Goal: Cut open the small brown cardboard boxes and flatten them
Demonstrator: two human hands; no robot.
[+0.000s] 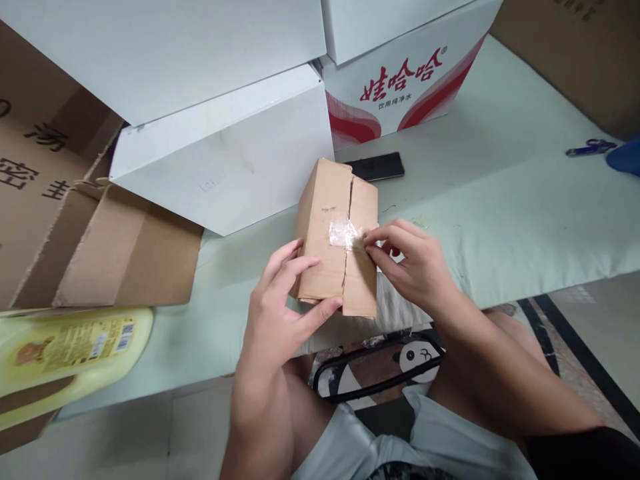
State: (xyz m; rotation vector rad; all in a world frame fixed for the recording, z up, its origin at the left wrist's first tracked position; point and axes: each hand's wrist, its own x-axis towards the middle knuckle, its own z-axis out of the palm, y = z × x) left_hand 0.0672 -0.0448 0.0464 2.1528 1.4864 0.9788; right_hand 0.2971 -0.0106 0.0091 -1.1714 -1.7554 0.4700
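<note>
A small brown cardboard box (327, 267) sits near the table's front edge, its two flaps meeting along a narrow gap. Clear tape (345, 233) bridges that gap around the middle. My left hand (285, 303) grips the box from its left side and near end, thumb along the near edge. At the tape's right end, my right hand (407, 257) pinches with thumb and forefinger. Whether the tape's tip is between those fingertips is hard to see, but they touch it.
Behind the box stand white cartons (225, 160) and a dark phone (377, 167). Large cardboard boxes (150, 247) and a yellow jug (100, 340) are at left. Blue scissors (590, 148) lie far right, on the pale green cloth (525, 220). A bag with a cartoon face (380, 370) is below the edge.
</note>
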